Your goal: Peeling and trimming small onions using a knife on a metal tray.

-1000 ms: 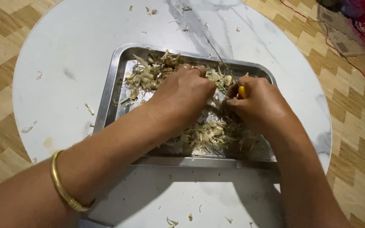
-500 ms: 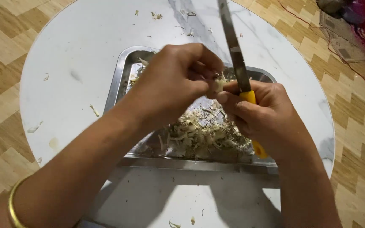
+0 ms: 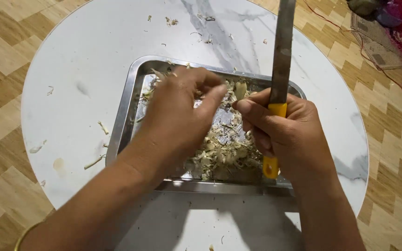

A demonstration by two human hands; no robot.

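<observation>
- My right hand is wrapped tight around the yellow handle of a knife; the handle's butt pokes out below my fist, and the long grey blade runs nearly straight up and away from me, off the top edge of the view.
- My left hand hovers over the steel tray, fingers curled together with the forefinger stretched toward my right thumb. Whether it pinches a bit between the fingertips I cannot tell; the back of the hand hides them.
- The two hands sit close, just apart, left fingertip pointing at the right thumb, with the blade rising just to the right of that gap.
- Under both hands lies a heap of pale peelings and scraps, mostly in the near-right half of the tray. A few pale cloves, garlic as far as I can judge, lie at the far rim, just beyond my left fingertips.
- The tray rests on a round white marble-look table, with stray scraps scattered to its left and beyond it.
- So the knife's long axis points away from me, and my left hand is the nearer one to the pieces at the far rim.
</observation>
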